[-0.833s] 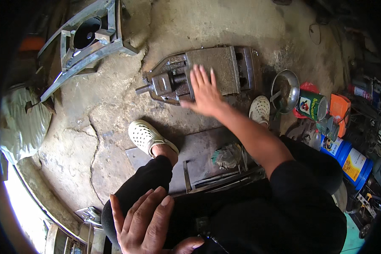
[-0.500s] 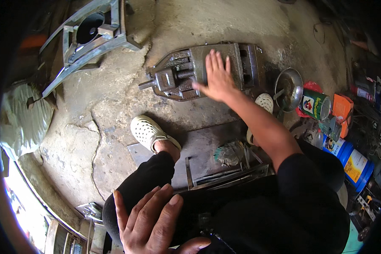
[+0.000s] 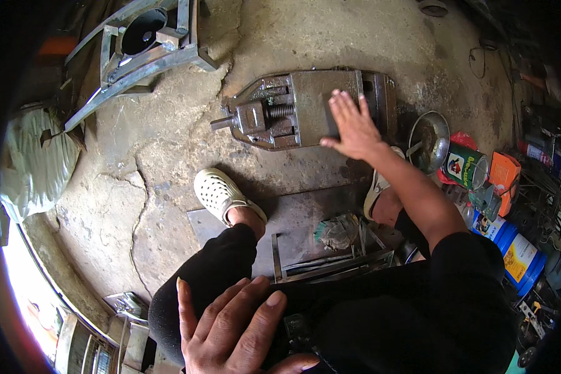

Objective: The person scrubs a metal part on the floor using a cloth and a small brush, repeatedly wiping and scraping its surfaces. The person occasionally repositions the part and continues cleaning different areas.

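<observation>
A heavy, dark metal machine vise (image 3: 321, 84) lies on the concrete floor in front of my feet. Its screw (image 3: 280, 111) and square shaft end point left, and its surface looks wet. My right hand (image 3: 354, 128) is stretched out over the right part of the vise's flat plate, fingers spread, palm down; it seems to touch the plate, though the palm side is hidden. My left hand (image 3: 234, 330) is by my left thigh, fingers apart and holding nothing.
A metal bowl (image 3: 445, 134), a green can (image 3: 458, 165), an orange box (image 3: 503, 174) and a blue bucket (image 3: 517, 255) stand at the right. A welded steel frame (image 3: 190, 53) is at the far left. Metal bars and a crumpled cloth (image 3: 340, 232) lie between my feet.
My right hand has slid right across the vise's plate, from its middle toward its right part. My left hand stays almost in place. The view has shifted slightly.
</observation>
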A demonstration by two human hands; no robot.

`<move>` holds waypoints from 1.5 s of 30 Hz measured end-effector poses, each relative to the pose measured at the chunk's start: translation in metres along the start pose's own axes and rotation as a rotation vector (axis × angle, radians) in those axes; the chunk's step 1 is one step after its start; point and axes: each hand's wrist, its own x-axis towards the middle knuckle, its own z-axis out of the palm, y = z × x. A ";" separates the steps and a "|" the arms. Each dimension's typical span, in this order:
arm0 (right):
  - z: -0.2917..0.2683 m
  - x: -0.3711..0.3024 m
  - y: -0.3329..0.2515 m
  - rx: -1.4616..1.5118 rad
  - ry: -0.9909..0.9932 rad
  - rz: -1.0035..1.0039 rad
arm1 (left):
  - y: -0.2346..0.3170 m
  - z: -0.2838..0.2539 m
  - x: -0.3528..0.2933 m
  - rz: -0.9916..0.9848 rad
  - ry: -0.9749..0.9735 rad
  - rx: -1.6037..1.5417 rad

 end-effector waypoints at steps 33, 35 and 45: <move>-0.001 0.061 -0.021 0.242 0.362 0.303 | -0.014 0.006 0.011 -0.011 -0.071 -0.082; -0.001 0.064 -0.038 0.302 0.520 0.065 | -0.011 0.003 0.011 0.004 -0.074 -0.083; 0.000 0.056 -0.036 0.326 0.476 0.261 | -0.013 0.008 0.013 -0.016 -0.027 -0.047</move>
